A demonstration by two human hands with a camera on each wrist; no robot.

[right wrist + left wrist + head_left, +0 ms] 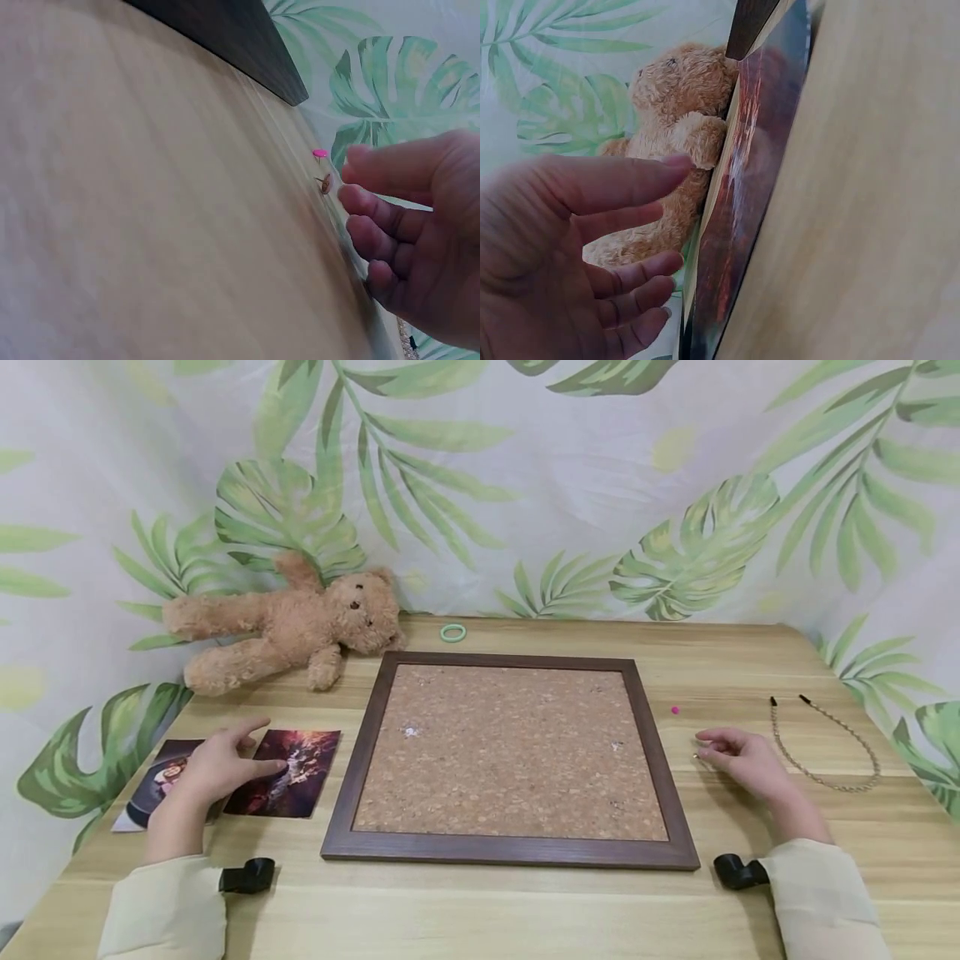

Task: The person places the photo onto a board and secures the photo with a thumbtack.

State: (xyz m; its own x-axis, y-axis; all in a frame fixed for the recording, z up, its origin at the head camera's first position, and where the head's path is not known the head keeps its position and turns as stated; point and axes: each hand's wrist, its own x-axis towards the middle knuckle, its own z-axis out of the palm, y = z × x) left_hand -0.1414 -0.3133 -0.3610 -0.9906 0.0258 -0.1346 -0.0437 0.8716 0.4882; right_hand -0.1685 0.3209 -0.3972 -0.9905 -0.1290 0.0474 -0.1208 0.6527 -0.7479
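Note:
My left hand (217, 766) hovers over two printed pictures, its fingers loosely spread and holding nothing. Beneath it lies a dark red and orange picture (311, 768), and further left another picture (159, 781) with a dark round shape, partly hidden by the hand. My right hand (746, 764) is right of the corkboard, fingers loosely bent. Just beyond its fingertips in the right wrist view, a brass-coloured thumbtack (325, 184) lies on its side, and a pink thumbtack (320, 153) sits a little farther off. Between the hands lies the framed corkboard (510, 760).
A brown teddy bear (296, 627) lies at the back left against the leaf-patterned cloth (570, 468). A green ring (453, 633) lies behind the corkboard. On the right is a beaded chain (817, 777) with black ends. Everything stands on a wooden table (465, 910).

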